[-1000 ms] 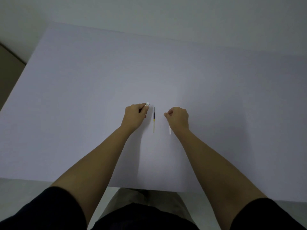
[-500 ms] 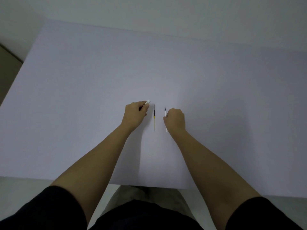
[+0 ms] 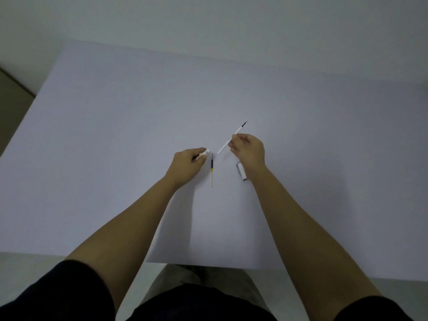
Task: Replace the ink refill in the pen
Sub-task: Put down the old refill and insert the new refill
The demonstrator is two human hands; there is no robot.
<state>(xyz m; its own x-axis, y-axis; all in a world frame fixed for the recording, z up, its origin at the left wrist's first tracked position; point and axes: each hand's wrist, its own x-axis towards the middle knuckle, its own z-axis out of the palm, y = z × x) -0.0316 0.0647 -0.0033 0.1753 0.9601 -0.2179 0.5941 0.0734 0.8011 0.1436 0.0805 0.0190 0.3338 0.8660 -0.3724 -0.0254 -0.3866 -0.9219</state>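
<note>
While the left hand (image 3: 188, 162) grips a white pen piece (image 3: 203, 154), the right hand (image 3: 249, 148) pinches a thin white refill (image 3: 231, 138).

Under my arms the table (image 3: 115, 158) is covered by a matt, pale sheet, smooth and without any sheen, like paper or laminate. The thin refill (image 3: 232, 137) pinched in my right hand (image 3: 250, 149), just right of centre frame, looks like white plastic with a dark tip. The second refill (image 3: 212, 172) lying at centre is clear yellowish plastic with a dark end. In my left hand (image 3: 187, 164) the pen piece (image 3: 205, 154) is white plastic. The short cap-like part (image 3: 241, 171) beside my right wrist seems glossy, perhaps with metal trim. My sleeves (image 3: 58, 295) are dark matt cloth.
</note>
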